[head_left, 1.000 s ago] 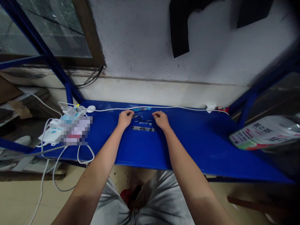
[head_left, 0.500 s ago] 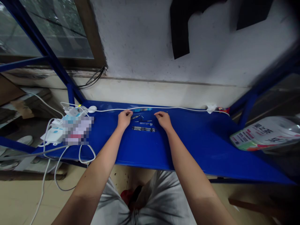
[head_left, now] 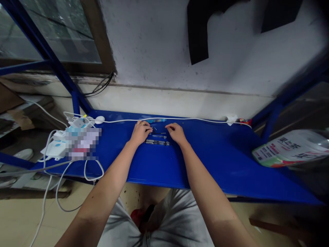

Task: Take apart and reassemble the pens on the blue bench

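Note:
My left hand (head_left: 141,132) is over the left end of a small group of pen parts, its fingers curled together low at the table. What they hold, if anything, is hidden. To the right, my right hand (head_left: 176,132) has thumb and fingertips pinched just above the table; anything between them is too small to make out. Between the hands lie a thin dark refill (head_left: 159,133), a clear pen tube (head_left: 159,136) and tiny pieces (head_left: 155,129). Nearer me, grey and black pens (head_left: 157,142) lie side by side. Blue pens (head_left: 157,120) lie behind the parts.
A white cable (head_left: 185,118) runs along the back of the blue table (head_left: 205,161). Power strips (head_left: 56,148) with tangled cords stand at the left. A large plastic bottle (head_left: 290,147) lies on the right, and a red packet (head_left: 245,121) sits at the back right.
My left hand has moved right and slightly nearer me, now covering the short pen piece that was lying in view. My right hand has shifted slightly left.

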Demonstrator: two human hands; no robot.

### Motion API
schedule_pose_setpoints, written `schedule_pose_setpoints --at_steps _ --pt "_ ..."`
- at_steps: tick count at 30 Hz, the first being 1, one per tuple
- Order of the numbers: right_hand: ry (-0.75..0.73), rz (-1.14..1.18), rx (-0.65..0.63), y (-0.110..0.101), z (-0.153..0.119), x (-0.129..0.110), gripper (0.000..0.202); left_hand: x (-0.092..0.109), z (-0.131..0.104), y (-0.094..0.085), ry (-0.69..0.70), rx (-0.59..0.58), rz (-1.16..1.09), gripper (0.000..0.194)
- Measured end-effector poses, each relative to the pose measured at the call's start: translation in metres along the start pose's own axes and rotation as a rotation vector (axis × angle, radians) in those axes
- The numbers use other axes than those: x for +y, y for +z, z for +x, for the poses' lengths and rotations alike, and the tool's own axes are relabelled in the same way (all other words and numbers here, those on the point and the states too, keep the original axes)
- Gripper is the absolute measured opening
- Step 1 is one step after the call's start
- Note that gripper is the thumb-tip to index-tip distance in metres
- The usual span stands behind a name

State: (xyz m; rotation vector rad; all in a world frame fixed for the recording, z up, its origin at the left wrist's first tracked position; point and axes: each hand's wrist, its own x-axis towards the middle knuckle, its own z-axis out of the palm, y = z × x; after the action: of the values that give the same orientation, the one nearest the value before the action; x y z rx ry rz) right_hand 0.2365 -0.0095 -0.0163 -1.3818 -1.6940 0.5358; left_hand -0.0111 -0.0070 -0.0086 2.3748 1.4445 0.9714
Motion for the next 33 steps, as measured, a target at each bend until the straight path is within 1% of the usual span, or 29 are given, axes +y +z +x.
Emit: schedule_pose_setpoints --at_steps 6,14,17,20,22,27,30,33 --pt "0.008 -0.009 -0.006 0.001 0.000 0.001 0.028 0.000 0.000 0.002 -0.024 0.009 -0.032 0.014" --pt "0.029 0.003 0.002 0.001 0.000 0.003 0.030 0.000 -0.002 -0.005 -0.026 0.040 0.008 0.016" --pt "0.003 0.007 -0.006 0.001 0.000 0.001 0.035 0.000 -0.003 -0.006 -0.024 0.049 0.018 0.015" --pt "-0.060 -0.026 -0.025 0.001 -0.001 -0.004 0.040 0.003 -0.003 -0.007 -0.032 0.069 0.036 0.015" --pt "-0.075 -0.050 -0.037 0.002 -0.002 -0.006 0.041 0.006 -0.003 -0.008 -0.048 0.085 0.065 0.014" --pt "-0.057 -0.077 -0.034 0.004 -0.003 -0.007 0.037 0.014 -0.002 -0.011 -0.081 0.077 0.136 0.010" --pt "-0.033 -0.127 -0.012 0.006 -0.005 -0.008 0.036 0.019 0.000 -0.010 -0.086 0.065 0.157 0.011" --pt "-0.030 -0.194 -0.022 0.009 -0.009 -0.015 0.035 0.023 0.003 -0.006 -0.073 0.056 0.165 0.012"
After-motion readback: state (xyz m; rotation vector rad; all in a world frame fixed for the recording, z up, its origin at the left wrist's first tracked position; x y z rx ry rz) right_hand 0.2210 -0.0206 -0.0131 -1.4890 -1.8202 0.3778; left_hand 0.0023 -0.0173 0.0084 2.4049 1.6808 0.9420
